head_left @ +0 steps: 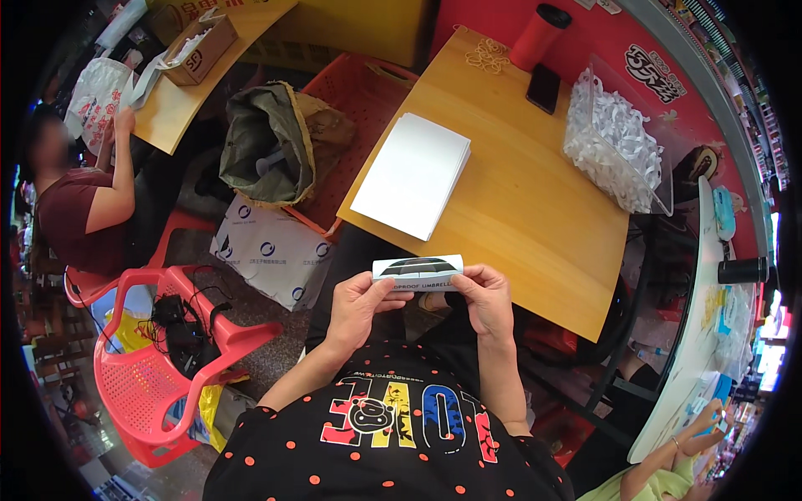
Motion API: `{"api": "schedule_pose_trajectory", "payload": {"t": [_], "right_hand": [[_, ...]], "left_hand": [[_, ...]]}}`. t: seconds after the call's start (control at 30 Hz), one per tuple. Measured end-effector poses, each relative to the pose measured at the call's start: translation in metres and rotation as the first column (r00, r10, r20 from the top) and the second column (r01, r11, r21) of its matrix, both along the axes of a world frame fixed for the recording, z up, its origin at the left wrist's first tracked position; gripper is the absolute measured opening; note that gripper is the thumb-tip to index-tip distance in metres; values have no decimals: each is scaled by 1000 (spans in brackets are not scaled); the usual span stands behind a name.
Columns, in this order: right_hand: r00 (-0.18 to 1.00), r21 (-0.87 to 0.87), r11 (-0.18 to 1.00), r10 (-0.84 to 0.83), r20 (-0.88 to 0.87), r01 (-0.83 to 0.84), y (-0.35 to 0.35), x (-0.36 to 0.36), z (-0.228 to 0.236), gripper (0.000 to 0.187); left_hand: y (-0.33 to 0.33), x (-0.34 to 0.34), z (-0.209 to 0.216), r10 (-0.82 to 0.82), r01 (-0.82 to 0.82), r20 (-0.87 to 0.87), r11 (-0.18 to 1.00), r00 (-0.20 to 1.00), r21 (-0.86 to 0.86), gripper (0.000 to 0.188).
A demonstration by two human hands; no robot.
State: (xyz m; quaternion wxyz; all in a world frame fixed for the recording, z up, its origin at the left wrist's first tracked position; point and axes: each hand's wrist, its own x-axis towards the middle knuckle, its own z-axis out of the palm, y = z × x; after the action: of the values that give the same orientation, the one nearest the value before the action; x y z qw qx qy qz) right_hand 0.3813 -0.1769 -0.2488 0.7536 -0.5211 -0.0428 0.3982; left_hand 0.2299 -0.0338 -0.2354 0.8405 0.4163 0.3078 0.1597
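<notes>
Between both hands, in front of my chest, is a small white paper sleeve [418, 266] printed with a black umbrella. My left hand [357, 307] pinches its left end, with the thumb on the front. At the opposite end my right hand [488, 302] grips it between thumb and fingers. The sleeve looks folded or curled and lies sideways, just off the near edge of the wooden table [526, 242]. A stack of white paper sheets [412, 177] lies on that table beyond my hands.
On the table are a clear bin of white folded paper pieces [614, 142], a phone [543, 88], a red cup [541, 37] and rubber bands [487, 57]. An open sack [271, 142] and a red chair [171, 351] stand left. Co-workers sit at far left and lower right.
</notes>
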Motion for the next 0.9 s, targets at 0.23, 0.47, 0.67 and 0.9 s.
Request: {"api": "schedule_pose_trajectory", "payload": {"t": [0.23,0.47,0.67,0.9], "right_hand": [[998,-27,999,24,54,-22,-1,-2,-1,5],[999,-14,999,41,-3,-41,1,-6,2,6],[1000,-22,1000,3,13,-3,1,-6,2,5],[999,-54,998,16,31,-14,2,-6,-1,5]], "left_hand": [[2,-1,-9,15,-15,0,992,1000,129,19],[2,0,-11,16,-17,24,999,1000,36,21],[7,2,-13,-56,72,73,967,996,-243,26],[3,1,-18,-26,35,90,994,996,-102,30]]}}
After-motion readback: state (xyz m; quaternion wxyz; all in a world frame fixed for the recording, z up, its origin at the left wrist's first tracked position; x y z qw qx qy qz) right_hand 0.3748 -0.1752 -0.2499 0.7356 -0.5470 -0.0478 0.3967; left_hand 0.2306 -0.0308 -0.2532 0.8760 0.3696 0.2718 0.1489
